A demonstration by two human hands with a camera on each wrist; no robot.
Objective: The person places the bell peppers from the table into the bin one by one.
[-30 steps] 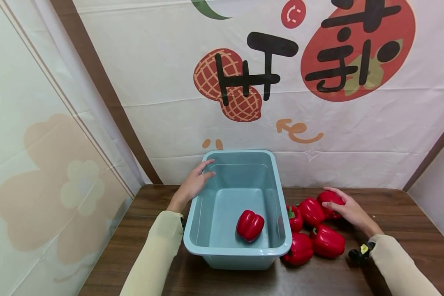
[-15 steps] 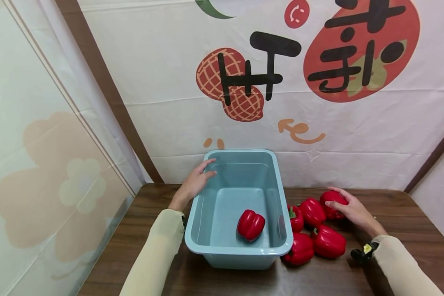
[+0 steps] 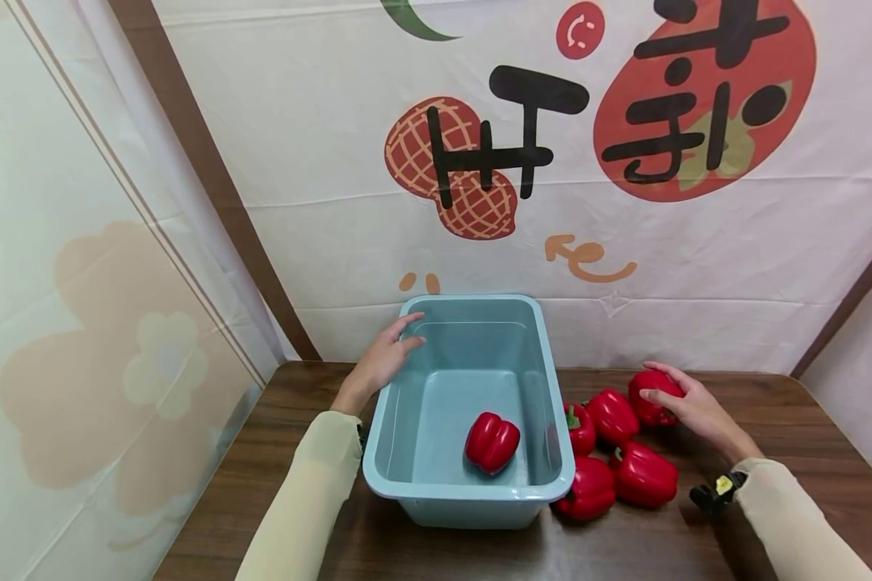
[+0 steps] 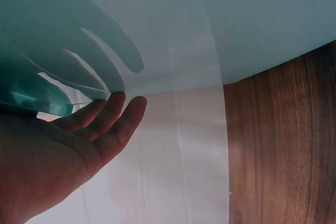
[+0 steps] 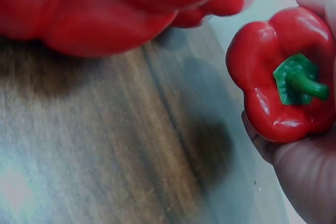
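Tabletop (image 3: 792, 420) right of one bin (image 3: 468, 492): right hand (image 3: 701, 411) grips one red pepper (image 5: 265, 85), stem and long axis apparently wristward; four more lie nearby, a sixth inside; left hand (image 3: 387, 353), fingers extended, at the rim.

sleeves (image 3: 299, 492): pale cream | right: black wrist device (image 3: 709, 499), yellow patch (image 3: 723, 485) | left: dark wristband (image 3: 362, 436), seemingly

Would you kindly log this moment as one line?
left hand: at tub rim; right hand: grips red pepper; inside tub: one pepper; on table: four peppers
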